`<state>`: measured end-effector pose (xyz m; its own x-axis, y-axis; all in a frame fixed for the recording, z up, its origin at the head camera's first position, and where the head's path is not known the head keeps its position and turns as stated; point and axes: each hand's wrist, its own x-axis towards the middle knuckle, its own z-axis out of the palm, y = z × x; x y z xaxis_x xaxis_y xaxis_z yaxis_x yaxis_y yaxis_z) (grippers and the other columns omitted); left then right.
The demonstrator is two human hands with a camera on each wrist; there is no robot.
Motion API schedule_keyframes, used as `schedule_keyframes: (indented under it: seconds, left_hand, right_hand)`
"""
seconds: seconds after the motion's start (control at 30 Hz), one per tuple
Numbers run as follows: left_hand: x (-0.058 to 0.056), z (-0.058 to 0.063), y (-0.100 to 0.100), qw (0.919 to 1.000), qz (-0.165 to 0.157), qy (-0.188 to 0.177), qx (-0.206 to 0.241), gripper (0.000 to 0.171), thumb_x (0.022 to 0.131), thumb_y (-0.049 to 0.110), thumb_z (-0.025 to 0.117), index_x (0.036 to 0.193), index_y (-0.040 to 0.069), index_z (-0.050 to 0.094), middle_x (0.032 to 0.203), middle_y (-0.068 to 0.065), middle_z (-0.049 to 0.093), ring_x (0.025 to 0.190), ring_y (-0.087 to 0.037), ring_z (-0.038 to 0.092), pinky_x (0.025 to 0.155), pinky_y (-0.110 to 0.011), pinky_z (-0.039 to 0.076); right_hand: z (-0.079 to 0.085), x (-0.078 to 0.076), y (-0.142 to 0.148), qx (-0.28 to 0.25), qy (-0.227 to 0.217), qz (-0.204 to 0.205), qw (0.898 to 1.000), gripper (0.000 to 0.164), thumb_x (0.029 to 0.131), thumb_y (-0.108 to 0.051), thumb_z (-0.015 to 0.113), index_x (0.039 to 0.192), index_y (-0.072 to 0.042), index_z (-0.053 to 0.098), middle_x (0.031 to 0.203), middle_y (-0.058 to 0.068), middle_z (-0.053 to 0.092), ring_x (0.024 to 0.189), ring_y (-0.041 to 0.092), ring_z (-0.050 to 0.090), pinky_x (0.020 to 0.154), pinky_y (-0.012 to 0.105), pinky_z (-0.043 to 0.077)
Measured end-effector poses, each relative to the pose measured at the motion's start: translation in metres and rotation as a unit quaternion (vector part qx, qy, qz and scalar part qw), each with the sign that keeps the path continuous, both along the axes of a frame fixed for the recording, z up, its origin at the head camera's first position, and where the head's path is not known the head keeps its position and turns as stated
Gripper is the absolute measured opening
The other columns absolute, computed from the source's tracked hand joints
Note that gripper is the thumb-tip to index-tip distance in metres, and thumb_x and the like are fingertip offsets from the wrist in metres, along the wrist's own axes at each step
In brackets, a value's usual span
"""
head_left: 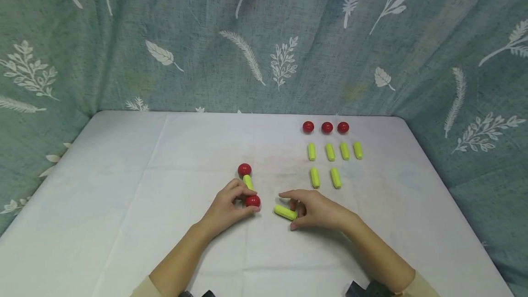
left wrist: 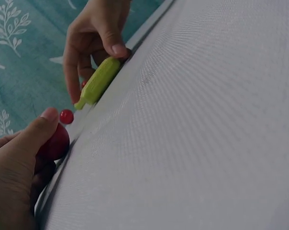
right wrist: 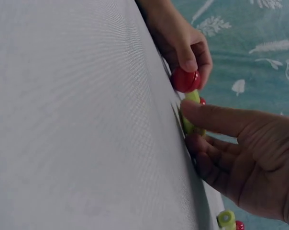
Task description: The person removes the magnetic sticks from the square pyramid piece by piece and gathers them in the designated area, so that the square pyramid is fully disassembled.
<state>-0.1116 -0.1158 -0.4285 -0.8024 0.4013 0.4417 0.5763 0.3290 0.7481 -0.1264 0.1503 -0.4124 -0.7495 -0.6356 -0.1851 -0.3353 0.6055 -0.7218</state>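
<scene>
My left hand (head_left: 228, 203) pinches a red ball (head_left: 253, 201) between thumb and fingers. Just beyond that ball is a yellow-green stick (head_left: 247, 181), with another red ball (head_left: 244, 169) at its far end; the near joint is hidden by my fingers. To the right, my right hand (head_left: 319, 210) is spread around one end of a second yellow-green stick (head_left: 284, 212), thumb and index finger apart. In the left wrist view this stick (left wrist: 100, 80) shows a narrow peg at its end. Whether my curled fingers touch it is unclear.
Three red balls (head_left: 327, 127) stand in a row at the back right of the white table (head_left: 103, 187). Nearer me are two rows of yellow-green sticks (head_left: 330, 152). A leaf-patterned green curtain (head_left: 198, 58) hangs behind the table and around its sides.
</scene>
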Motion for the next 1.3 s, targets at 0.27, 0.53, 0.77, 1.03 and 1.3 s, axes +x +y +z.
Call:
schedule_keyframes:
  seconds: [0.27, 0.53, 0.77, 1.03, 1.3]
  left_hand:
    - [-0.001, -0.002, 0.000, 0.9999, -0.012, 0.004, 0.007, 0.033, 0.067, -0.003, 0.081, 0.096, -0.003, 0.066, 0.093, -0.010, 0.054, 0.081, -0.021, 0.058, 0.074, -0.029, 0.052]
    - [-0.001, 0.001, 0.001, 0.9999, -0.010, 0.002, 0.004, 0.033, 0.067, -0.003, 0.082, 0.096, -0.003, 0.066, 0.093, -0.010, 0.055, 0.082, -0.022, 0.059, 0.075, -0.029, 0.052]
    - [-0.001, -0.001, 0.001, 1.0000, -0.005, 0.002, -0.004, 0.033, 0.067, -0.002, 0.082, 0.096, -0.003, 0.066, 0.093, -0.011, 0.055, 0.081, -0.022, 0.059, 0.074, -0.030, 0.052]
    - [-0.012, -0.032, -0.004, 1.0000, 0.001, -0.009, -0.002, 0.036, 0.068, 0.006, 0.084, 0.099, 0.005, 0.067, 0.096, -0.004, 0.055, 0.084, -0.016, 0.059, 0.076, -0.025, 0.051]
    - [-0.015, -0.036, -0.007, 0.9997, -0.017, -0.012, 0.011, 0.033, 0.072, 0.015, 0.083, 0.101, 0.011, 0.067, 0.099, 0.002, 0.054, 0.086, -0.008, 0.058, 0.078, -0.019, 0.050]
  right_hand:
    - [-0.001, -0.010, -0.011, 0.024, 0.017, 0.123, 0.992, 0.064, 0.074, -0.026, 0.081, 0.133, -0.028, 0.055, 0.088, -0.015, 0.056, 0.075, 0.004, 0.050, 0.065, 0.019, 0.044]
    - [-0.005, -0.011, -0.019, 0.055, 0.070, 0.142, 0.986, 0.056, 0.067, -0.040, 0.084, 0.116, -0.028, 0.059, 0.078, -0.016, 0.053, 0.069, -0.001, 0.046, 0.061, 0.016, 0.037]
    - [-0.008, -0.010, -0.009, -0.009, 0.042, 0.088, 0.995, 0.056, 0.064, -0.037, 0.087, 0.110, -0.024, 0.057, 0.075, -0.010, 0.055, 0.065, 0.002, 0.044, 0.060, 0.018, 0.039]
    - [-0.004, -0.008, 0.014, -0.066, 0.059, 0.001, 0.996, 0.058, 0.063, -0.038, 0.087, 0.111, -0.022, 0.059, 0.078, -0.002, 0.056, 0.064, 0.008, 0.044, 0.058, 0.019, 0.039]
    - [-0.002, -0.007, 0.042, -0.116, 0.083, -0.053, 0.988, 0.058, 0.063, -0.029, 0.088, 0.111, -0.013, 0.059, 0.079, 0.004, 0.054, 0.061, 0.010, 0.044, 0.056, 0.019, 0.039]
